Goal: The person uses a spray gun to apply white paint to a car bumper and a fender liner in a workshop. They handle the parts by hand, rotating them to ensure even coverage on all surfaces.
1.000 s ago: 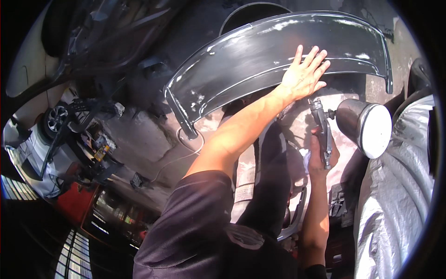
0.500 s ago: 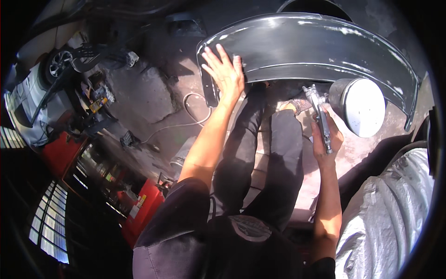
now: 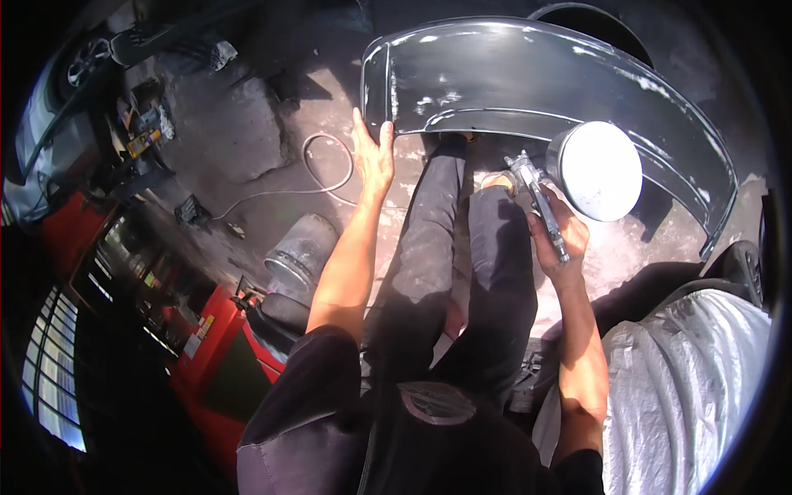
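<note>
Well, our right hand (image 3: 569, 235) holds the spray gun (image 3: 539, 202) near the black panel (image 3: 503, 78); let's not bump it. We can't tell if our left hand (image 3: 375, 163) grips its left end.

At left on the worn grey concrete floor (image 3: 256, 216), a dusty grey round bucket (image 3: 304, 246) near a red box-shaped unit (image 3: 202, 346); beyond, a silver car (image 3: 70, 165) with a spoked wheel (image 3: 88, 63). At lower right, a crumpled silvery sheet (image 3: 685, 388).

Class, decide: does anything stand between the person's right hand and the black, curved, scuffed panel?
Yes: beyond the right hand come its silvery metal spray gun and that gun's round, white-ended cup, which overlaps the panel's lower edge in this view.
</note>
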{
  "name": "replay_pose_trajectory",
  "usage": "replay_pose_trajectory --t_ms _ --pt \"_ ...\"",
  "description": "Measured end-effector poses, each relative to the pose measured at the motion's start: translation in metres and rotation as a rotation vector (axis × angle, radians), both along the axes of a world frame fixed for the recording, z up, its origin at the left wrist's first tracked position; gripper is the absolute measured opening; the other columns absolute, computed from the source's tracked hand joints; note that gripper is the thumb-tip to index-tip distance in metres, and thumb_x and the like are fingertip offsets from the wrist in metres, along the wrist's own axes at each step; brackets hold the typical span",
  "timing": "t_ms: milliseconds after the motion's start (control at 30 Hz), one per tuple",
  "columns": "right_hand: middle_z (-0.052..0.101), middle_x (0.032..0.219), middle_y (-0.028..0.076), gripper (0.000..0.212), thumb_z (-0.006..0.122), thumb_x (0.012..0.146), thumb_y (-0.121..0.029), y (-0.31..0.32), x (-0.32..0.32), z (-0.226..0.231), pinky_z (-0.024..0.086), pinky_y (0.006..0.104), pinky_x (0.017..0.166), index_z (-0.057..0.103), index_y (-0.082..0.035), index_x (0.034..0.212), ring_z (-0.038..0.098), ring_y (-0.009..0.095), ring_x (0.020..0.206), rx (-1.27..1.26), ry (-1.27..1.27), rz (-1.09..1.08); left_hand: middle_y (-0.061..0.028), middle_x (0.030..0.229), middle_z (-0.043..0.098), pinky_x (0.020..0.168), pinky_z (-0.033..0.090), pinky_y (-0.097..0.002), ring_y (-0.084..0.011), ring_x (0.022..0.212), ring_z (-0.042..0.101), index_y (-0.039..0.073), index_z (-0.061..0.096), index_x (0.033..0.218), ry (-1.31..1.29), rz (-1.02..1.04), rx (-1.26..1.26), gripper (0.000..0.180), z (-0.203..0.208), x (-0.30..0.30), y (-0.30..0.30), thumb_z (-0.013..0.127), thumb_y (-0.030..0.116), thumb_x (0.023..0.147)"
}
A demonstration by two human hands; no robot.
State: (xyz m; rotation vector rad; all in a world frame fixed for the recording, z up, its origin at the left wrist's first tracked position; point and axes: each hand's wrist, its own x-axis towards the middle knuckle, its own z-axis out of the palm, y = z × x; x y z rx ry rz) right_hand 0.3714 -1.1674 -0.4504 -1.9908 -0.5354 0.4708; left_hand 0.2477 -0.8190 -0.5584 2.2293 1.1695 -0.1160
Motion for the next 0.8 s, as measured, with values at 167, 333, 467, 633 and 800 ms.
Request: replay_pose_trajectory --t_ms 167,333,467,633,800 --pt "0.076 0.107 0.022 0.04 0.076 0.088 -0.004 -0.013 0.002 0.01 0.06 0.038 0.083 0.068 0.006 0.126 0.077 0.035 0.092 -0.081 0.167 -0.138 -0.0351 0.155 0.037 0.117 0.033 -0.0543 -0.0471 0.141 0.041 0.003 0.028 0.165 0.207 -0.18 0.358 0.072 -0.001 0.03 -0.002 0.055 0.039 0.108" --pt "0.075 0.095 0.018 0.04 0.073 0.091 -0.013 -0.035 -0.018 0.017 0.058 0.0359 0.076 0.068 0.006 0.127 0.075 0.029 0.081 -0.122 0.329 -0.435 -0.0368 0.17 0.006 0.123 0.01 -0.0725 -0.0558 0.158 0.008 0.008 0.025 0.167 0.066 -0.747 0.268 0.08 0.007 0.09 -0.098 0.062 0.042 0.104" --pt "0.076 0.106 0.024 0.04 0.074 0.092 -0.01 -0.063 -0.04 0.011 0.058 0.0402 0.079 0.068 0.007 0.128 0.075 0.037 0.087 -0.206 0.22 -0.461 -0.0319 0.171 0.016 0.123 0.01 -0.0734 -0.0503 0.16 0.012 0.008 0.031 0.165 -0.1 -1.176 0.206 0.084 -0.01 0.12 -0.183 0.059 0.055 0.101" --pt "0.075 0.1 0.022 0.038 0.078 0.089 -0.006 -0.071 -0.056 0.014 0.059 0.0388 0.076 0.069 0.006 0.124 0.075 0.033 0.081 -0.165 0.142 -0.506 -0.0316 0.171 0.016 0.124 0.01 -0.0708 -0.0504 0.16 0.011 -0.008 0.025 0.162 0.007 -1.092 0.264 0.089 -0.008 0.089 -0.146 0.064 0.045 0.101" --pt "0.076 0.103 0.022 0.047 0.084 0.086 -0.003 -0.07 -0.065 -0.01 0.06 0.036 0.075 0.065 0.006 0.128 0.076 0.031 0.083 -0.029 -0.003 -0.666 -0.0337 0.172 0.007 0.125 0.008 -0.0698 -0.0531 0.159 0.008 -0.004 0.011 0.166 0.235 -1.083 0.269 0.095 0.023 0.039 -0.101 0.067 0.032 0.099"
